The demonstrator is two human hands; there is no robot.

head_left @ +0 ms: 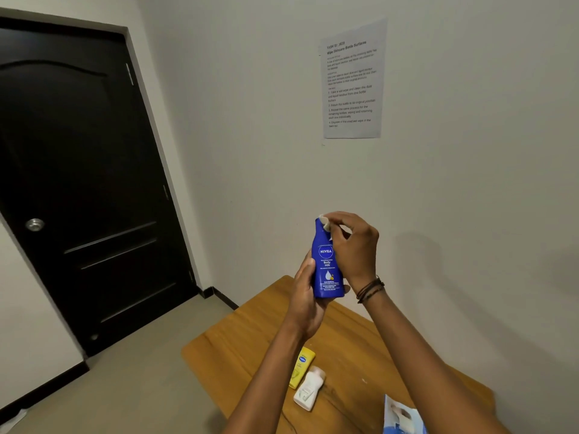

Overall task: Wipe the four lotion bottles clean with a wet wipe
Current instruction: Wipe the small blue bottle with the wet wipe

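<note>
**Blue bottle held up, wipe at its cap**

Head view: the left hand (pixel 305 296) grips a blue lotion bottle (pixel 326 264) around its lower half, fingers curled behind and thumb on the near edge. Bottle is upright, cap end up, label facing the camera, raised in the air above the far end of the wooden table (pixel 250 336), in front of the wall. The right hand (pixel 355 245) comes in from the right w/ fingers pinched shut on a small white wet wipe (pixel 324 221), pressed against the bottle's top/cap. A cord bracelet (pixel 369 289) sits on the right wrist.

On the table below, between the two forearms: a yellow bottle (pixel 300 368) and a white bottle (pixel 308 391), both lying down, touching side by side. A blue-and-white wipes pack (pixel 401 416) is at the bottom edge, partly cut off by the frame and the right arm. A 4th bottle isn't visible.

Bkgd: a printed sheet (pixel 352 79) on the wall, a dark door (pixel 81 183) at left.
</note>
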